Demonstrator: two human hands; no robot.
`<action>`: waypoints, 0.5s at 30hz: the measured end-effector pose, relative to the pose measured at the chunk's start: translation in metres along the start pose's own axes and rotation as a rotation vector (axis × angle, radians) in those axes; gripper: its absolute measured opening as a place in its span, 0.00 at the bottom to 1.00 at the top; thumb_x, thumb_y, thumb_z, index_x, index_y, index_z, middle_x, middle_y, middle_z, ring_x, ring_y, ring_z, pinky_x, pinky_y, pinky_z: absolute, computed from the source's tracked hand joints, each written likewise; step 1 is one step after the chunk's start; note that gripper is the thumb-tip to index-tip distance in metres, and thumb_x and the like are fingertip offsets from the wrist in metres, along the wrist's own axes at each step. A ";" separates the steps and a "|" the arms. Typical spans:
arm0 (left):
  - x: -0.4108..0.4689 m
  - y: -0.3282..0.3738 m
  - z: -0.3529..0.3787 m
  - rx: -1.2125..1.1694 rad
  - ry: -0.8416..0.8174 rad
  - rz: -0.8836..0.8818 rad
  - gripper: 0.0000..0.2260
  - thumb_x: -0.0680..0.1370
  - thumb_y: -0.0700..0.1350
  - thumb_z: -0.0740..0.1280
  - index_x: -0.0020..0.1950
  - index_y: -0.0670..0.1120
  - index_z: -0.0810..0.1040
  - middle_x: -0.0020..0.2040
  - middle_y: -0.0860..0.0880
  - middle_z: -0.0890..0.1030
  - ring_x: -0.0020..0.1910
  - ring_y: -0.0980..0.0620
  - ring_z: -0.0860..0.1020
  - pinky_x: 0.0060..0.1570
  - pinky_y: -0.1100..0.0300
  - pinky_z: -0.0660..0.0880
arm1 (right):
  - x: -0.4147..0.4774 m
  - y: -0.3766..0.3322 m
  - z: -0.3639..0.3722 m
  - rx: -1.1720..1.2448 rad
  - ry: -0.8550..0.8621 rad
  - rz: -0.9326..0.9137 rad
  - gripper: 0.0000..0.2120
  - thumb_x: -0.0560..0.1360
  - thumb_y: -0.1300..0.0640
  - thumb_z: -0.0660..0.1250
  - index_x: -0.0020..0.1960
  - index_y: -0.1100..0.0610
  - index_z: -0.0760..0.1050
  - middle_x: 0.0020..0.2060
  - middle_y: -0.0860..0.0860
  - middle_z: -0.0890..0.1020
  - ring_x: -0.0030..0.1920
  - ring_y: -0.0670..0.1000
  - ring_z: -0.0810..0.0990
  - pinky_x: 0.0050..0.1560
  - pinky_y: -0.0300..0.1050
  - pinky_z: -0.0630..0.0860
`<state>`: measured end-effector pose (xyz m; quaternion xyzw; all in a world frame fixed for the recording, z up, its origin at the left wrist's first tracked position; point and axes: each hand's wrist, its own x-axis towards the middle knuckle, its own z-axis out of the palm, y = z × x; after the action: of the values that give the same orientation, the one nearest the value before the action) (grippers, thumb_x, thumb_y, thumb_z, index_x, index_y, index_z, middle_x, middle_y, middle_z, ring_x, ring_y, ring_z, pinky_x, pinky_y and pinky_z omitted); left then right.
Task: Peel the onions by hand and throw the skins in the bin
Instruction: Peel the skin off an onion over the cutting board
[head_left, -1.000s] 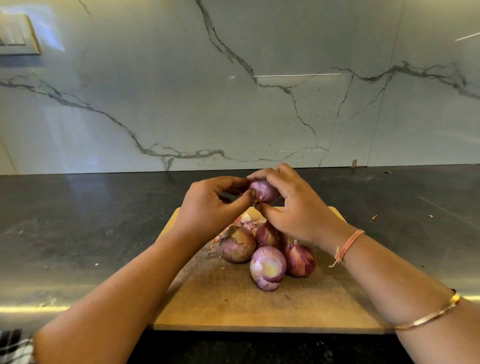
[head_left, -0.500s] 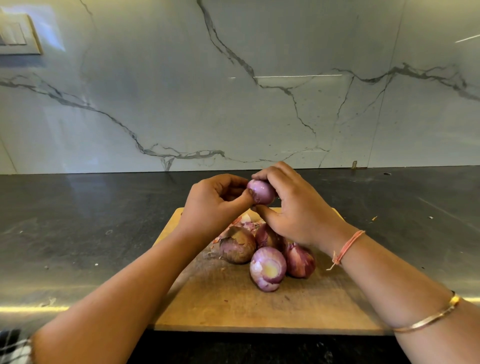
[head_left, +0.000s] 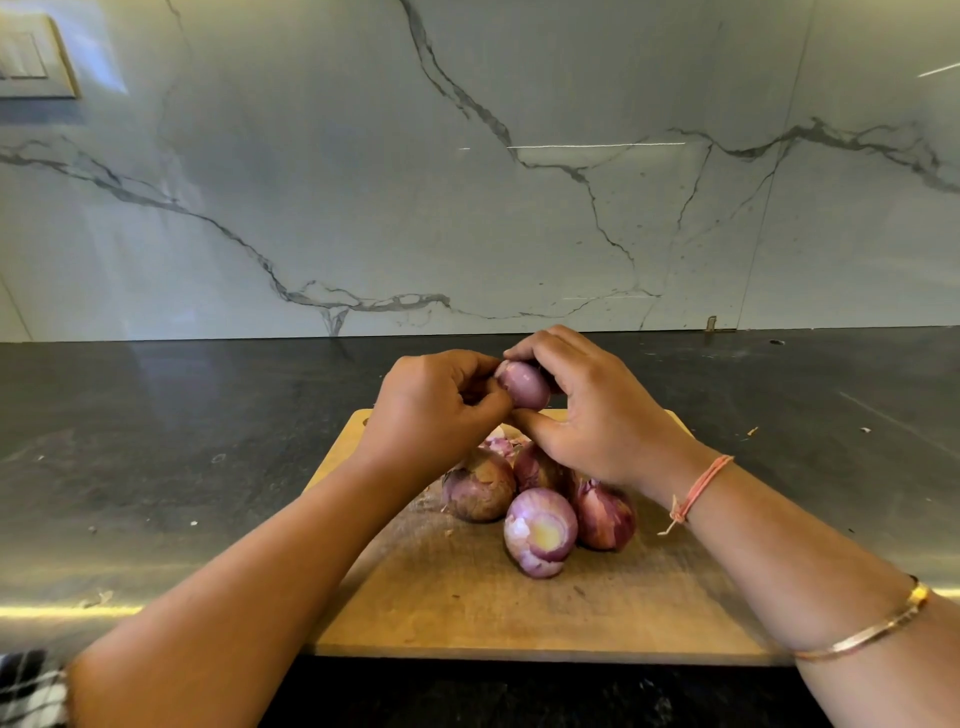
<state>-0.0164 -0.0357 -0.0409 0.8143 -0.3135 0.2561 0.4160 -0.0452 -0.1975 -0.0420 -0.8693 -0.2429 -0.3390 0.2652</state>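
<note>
Head view: both hands are raised above the far end of a rectangular wooden cutting board (head_left: 467, 613), working one small glossy purple onion (head_left: 523, 384). The right hand (head_left: 592, 421) grasps it, fingers curled over the top and thumb underneath. The left hand (head_left: 436, 410) is curled too, thumb and fingertips pinching at the onion's left end; whether it has a bit of skin cannot be told.

Four more onions sit bunched on the board below the hands:
- a brownish unpeeled onion (head_left: 478, 491) on the left
- a partly peeled onion with a pale yellow cut end (head_left: 540, 531) at the front
- a red-skinned onion (head_left: 605, 514) on the right
- a fourth onion (head_left: 537, 467) behind, partly hidden by the right hand

Loose purple skin scraps (head_left: 501, 444) lie just behind the bunch. The board rests on a dark stone countertop (head_left: 208, 441) against a white veined marble backsplash (head_left: 467, 182). The right wrist wears an orange thread band (head_left: 698, 488), and a thin gold bangle (head_left: 872, 629) sits further up the forearm.
</note>
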 end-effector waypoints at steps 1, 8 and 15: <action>0.000 0.000 0.000 0.009 -0.002 0.005 0.07 0.74 0.46 0.69 0.49 0.48 0.84 0.36 0.51 0.83 0.34 0.53 0.79 0.38 0.53 0.78 | 0.000 0.000 0.000 0.004 0.002 0.002 0.15 0.68 0.57 0.72 0.53 0.59 0.75 0.48 0.50 0.77 0.48 0.50 0.76 0.48 0.49 0.75; 0.002 -0.004 0.001 0.063 0.006 0.015 0.06 0.76 0.45 0.68 0.48 0.45 0.84 0.34 0.49 0.82 0.32 0.50 0.78 0.35 0.54 0.76 | -0.001 0.000 0.000 0.037 -0.004 0.025 0.16 0.69 0.61 0.75 0.54 0.59 0.76 0.48 0.50 0.78 0.48 0.49 0.76 0.48 0.43 0.73; 0.004 -0.007 -0.001 0.012 0.093 0.005 0.06 0.76 0.41 0.67 0.46 0.44 0.84 0.32 0.50 0.81 0.34 0.52 0.77 0.31 0.62 0.72 | 0.000 -0.001 -0.002 0.156 -0.004 0.075 0.19 0.70 0.60 0.76 0.59 0.57 0.76 0.52 0.49 0.80 0.53 0.44 0.77 0.54 0.36 0.75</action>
<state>-0.0088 -0.0327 -0.0410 0.8031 -0.2946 0.2966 0.4246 -0.0469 -0.1987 -0.0407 -0.8551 -0.2363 -0.3073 0.3442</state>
